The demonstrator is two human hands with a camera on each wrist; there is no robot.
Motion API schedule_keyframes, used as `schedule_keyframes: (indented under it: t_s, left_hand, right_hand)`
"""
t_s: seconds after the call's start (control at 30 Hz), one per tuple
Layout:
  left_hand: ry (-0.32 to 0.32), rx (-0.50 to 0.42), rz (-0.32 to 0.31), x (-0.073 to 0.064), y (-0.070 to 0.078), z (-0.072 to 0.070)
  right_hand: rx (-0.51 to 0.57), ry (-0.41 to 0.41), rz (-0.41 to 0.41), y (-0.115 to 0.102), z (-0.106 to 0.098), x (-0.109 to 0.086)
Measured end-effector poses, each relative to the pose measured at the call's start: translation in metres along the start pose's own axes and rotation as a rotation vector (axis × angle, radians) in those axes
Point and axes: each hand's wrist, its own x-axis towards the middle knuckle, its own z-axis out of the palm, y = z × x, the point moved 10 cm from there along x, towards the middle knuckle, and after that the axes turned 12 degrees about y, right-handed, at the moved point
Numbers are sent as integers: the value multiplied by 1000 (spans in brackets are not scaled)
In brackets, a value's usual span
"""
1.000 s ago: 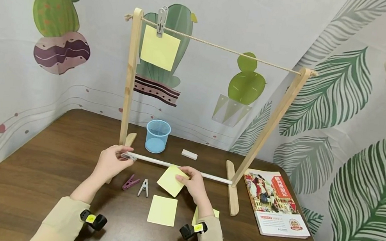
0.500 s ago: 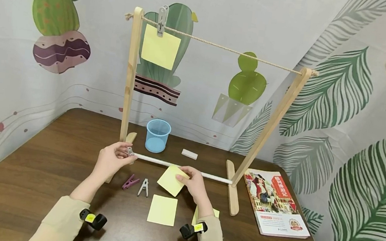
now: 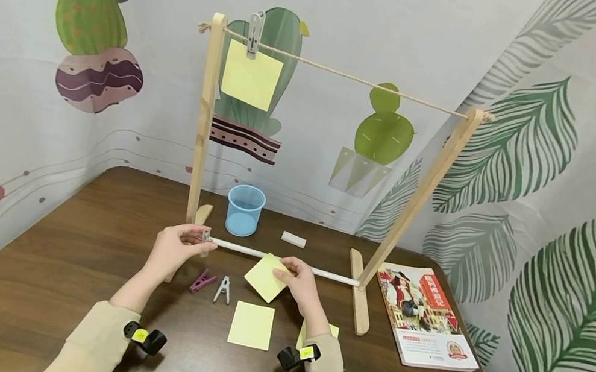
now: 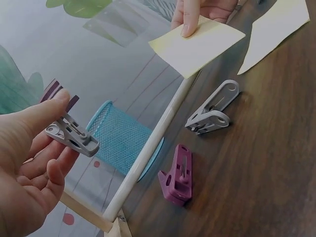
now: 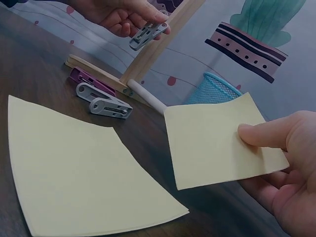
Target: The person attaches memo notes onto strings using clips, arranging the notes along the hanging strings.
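My left hand [image 3: 174, 249] pinches a grey clothespin [image 4: 74, 136] between thumb and fingers, above the table near the rack's left post. In my right hand [image 3: 301, 283], a yellow sticky note [image 5: 212, 148] is gripped by one side, thumb on its face. Below the left hand lie a purple clothespin [image 4: 178, 175] and a second grey clothespin [image 4: 215, 108]. One yellow note [image 3: 251, 325] lies flat on the table; another [image 3: 334, 330] is partly hidden under the right wrist. Overhead, a grey clothespin [image 3: 255, 35] fastens a yellow note [image 3: 251, 78] to the rope [image 3: 342, 77].
The wooden rack's left post [image 3: 204, 121] and slanting right post [image 3: 422, 193] are joined low down by a white rod [image 3: 332, 275]. Behind the rod stand a blue mesh cup [image 3: 244, 211] and a small white block [image 3: 293, 239]. A book [image 3: 428, 315] lies at right.
My left hand has turned the clothespin from lying sideways to upright and shifted slightly right. The right hand keeps its hold on the note almost unmoved.
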Motion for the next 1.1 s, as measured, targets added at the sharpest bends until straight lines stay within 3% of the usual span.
schedule_keyframes:
  t_s: [0.33, 0.57, 0.67, 0.83, 1.1]
  left_hand:
    - [-32, 6, -5, -3, 0, 9]
    - [-32, 10, 36, 1, 12, 13]
    - [-41, 7, 57, 4, 20, 14]
    - [-53, 5, 126, 9, 37, 19]
    - [3, 2, 328, 20, 79, 13]
  right_hand:
    - [58, 5, -27, -6, -3, 3]
    - [61, 55, -23, 6, -12, 18]
    - [60, 60, -22, -6, -15, 14]
    - [36, 46, -37, -29, -15, 5]
    - [-4, 30, -78, -46, -13, 7]
